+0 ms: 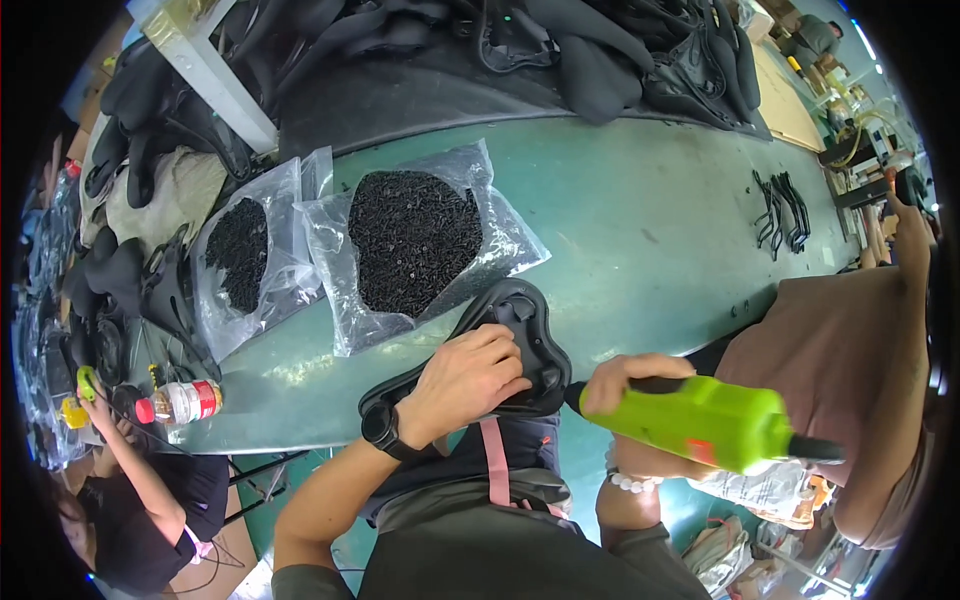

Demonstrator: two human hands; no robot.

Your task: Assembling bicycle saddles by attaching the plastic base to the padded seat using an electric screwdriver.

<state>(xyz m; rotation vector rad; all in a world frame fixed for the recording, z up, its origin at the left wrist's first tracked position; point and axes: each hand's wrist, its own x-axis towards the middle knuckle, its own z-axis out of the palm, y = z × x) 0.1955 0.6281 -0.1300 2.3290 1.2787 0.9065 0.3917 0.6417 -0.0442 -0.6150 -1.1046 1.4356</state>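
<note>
While the left hand [468, 375] presses spread fingers on the black saddle [510, 345] at the table [640, 230] edge, the right hand [625, 385] grips a green driver [700, 420] beside it, near two screw bags [410, 240].

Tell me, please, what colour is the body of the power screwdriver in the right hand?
Bright lime green, with a black nose and cord end; the power screwdriver shows clearly in the head view.

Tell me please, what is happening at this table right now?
A person presses the left hand on a black moulded part at the edge of a green table. The right hand holds a green power screwdriver, its tip against the part. Two clear bags of small black screws lie behind it.
</note>
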